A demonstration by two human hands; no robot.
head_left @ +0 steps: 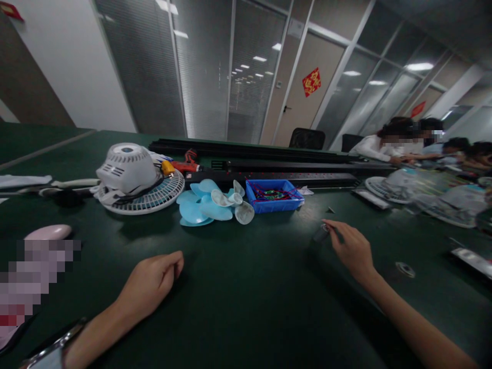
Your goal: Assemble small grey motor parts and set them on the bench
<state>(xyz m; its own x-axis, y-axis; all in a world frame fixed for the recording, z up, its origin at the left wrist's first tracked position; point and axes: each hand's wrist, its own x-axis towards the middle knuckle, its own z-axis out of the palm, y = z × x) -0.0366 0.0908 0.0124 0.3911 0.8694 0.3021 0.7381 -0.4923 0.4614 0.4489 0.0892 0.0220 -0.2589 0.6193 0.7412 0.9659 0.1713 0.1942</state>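
Note:
My left hand (149,279) rests on the green table (238,302) at the lower left. Its fingers are curled in and nothing shows in them. Further right, my right hand (351,248) pinches a small grey piece (321,233) between thumb and fingertips, just above the tabletop. That piece is blurred, so its kind is unclear. Beyond and between both hands lie light-blue fan blades (205,202) with a smaller translucent fan blade (230,200) leaning on them. Beside these stands a blue bin (273,204) with red, green and dark wires.
A white fan head (130,169) lies grille-down at the left, with a red and yellow tool (184,166) behind it. Long black rails (269,154) run across the back. More fan parts (400,184) and a round disc (405,269) lie right. Several people sit at the far right.

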